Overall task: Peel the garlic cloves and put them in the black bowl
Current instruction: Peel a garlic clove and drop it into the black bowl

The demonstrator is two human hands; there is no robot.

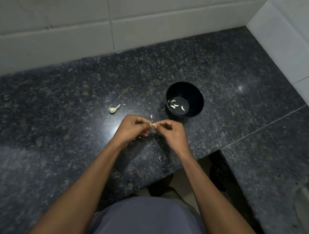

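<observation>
A small garlic clove [153, 125] is pinched between both hands just above the dark counter. My left hand [133, 127] grips it from the left with curled fingers, and my right hand [171, 130] pinches it from the right. The black bowl [196, 94] stands behind and to the right of my hands, with several peeled cloves [176, 105] on its bottom. The rest of the garlic bulb [113, 109], with its stem, lies on the counter to the left of my hands.
Scraps of garlic skin [160, 158] lie on the speckled granite counter [58, 109] under and around my hands. White tiled walls close the back and right side. The counter's front edge has a cut-out near my body.
</observation>
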